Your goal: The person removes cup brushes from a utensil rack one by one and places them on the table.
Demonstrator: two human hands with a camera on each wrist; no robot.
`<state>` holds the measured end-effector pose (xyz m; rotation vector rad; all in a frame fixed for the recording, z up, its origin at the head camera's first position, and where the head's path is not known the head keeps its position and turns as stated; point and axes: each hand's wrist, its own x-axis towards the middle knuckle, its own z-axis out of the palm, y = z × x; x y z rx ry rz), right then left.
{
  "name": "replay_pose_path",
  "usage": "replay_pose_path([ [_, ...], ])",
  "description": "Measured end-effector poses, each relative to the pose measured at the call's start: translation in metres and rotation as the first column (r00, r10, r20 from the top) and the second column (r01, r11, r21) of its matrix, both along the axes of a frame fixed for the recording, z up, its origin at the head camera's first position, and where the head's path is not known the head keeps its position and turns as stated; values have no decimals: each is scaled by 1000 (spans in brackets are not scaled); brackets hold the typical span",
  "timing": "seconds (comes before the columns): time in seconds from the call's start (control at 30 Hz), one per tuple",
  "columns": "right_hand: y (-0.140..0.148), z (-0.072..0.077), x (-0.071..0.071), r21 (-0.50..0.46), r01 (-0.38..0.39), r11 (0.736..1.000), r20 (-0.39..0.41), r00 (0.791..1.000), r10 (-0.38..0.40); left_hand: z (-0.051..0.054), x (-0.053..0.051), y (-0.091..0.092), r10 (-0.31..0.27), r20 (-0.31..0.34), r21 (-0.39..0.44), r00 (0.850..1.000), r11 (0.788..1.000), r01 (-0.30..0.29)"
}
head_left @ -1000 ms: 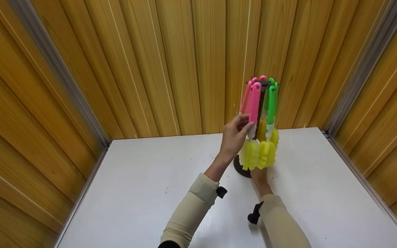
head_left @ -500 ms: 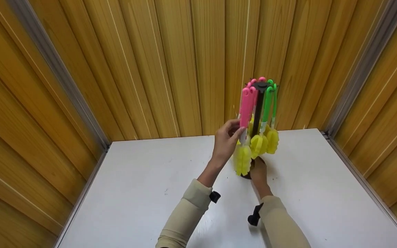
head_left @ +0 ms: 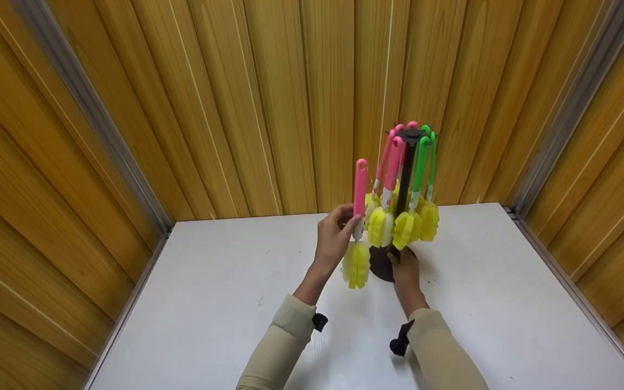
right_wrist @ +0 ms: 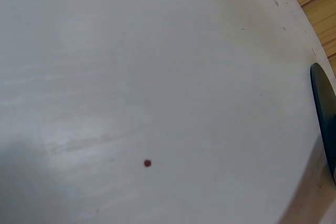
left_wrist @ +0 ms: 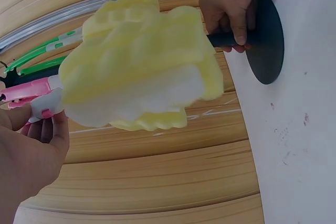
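My left hand (head_left: 332,238) pinches a pink-handled sponge bottle brush (head_left: 360,187) by its lower handle. The brush hangs upright, apart from the stand, its yellow and white sponge head (left_wrist: 142,72) pointing down. Beside it stands a dark rack (head_left: 406,179) with a round base (head_left: 381,265). Several pink- and green-handled brushes (head_left: 420,162) hang from the rack's top hooks. My right hand (head_left: 406,268) grips the pole just above the base, as the left wrist view also shows. In the right wrist view only the base's edge (right_wrist: 321,108) and a sliver of hand appear.
The rack stands on a white table (head_left: 225,292) near its back edge. Wood-patterned panels (head_left: 274,108) rise behind and at both sides, with grey metal strips (head_left: 101,108) at the corners. A small reddish spot (right_wrist: 147,163) marks the tabletop.
The pink brush in my left hand has come off the rack and moved left and down. The remaining brushes have shifted on the rack. My right hand stays at the pole's foot.
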<state>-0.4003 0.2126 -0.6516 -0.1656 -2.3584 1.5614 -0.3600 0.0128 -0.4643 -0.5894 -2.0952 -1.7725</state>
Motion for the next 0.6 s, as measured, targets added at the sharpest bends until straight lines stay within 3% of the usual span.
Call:
replay_pose_path([
  [0.1, 0, 0, 1, 51, 3, 999, -21, 1000, -2, -9, 1, -6, 12, 22, -1, 1000, 1000, -12],
  [0.37, 1, 0, 2, 54, 1, 999, -22, 1000, 1, -36, -4, -19, 70, 105, 14, 992, 997, -72],
  [0.6, 2, 1, 3, 156, 17, 988, -89, 996, -3, -57, -14, -33, 126, 208, 32, 970, 990, -136],
])
